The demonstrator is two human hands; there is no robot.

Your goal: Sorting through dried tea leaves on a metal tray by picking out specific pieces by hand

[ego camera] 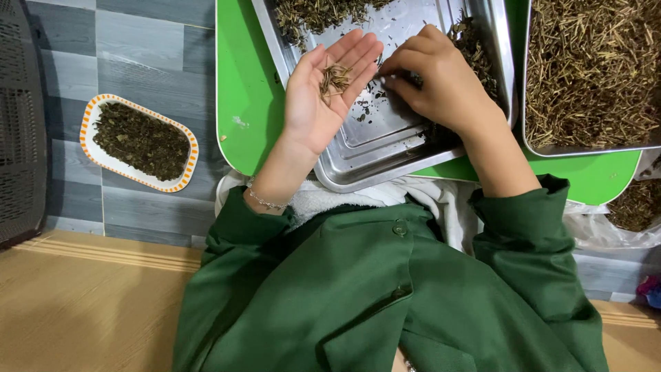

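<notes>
The left hand (pixel 323 96) lay palm up and fully open over the near-left part of a steel tray (pixel 372 148), gripping nothing but cradling a small heap of thin dried stems (pixel 335 74) at the base of its fingers, their long axes running roughly along the fingers. Just to its right, nearly touching the left fingertips, the right hand (pixel 441 83) was turned palm down with its fingertips (pixel 394 72) drawn together on the tray floor among scattered flecks; whether they pinched a stem could not be told. More loose dried plant matter (pixel 323 12) lay at the tray's far end and under the right hand's far side, so the right hand was nearer to it. The tray rested on a green table (pixel 241 103), beside a second tray of straw-coloured stems (pixel 592 69). On the grey floor to the left sat an oval orange-rimmed dish of dark leaf bits (pixel 141 141).
</notes>
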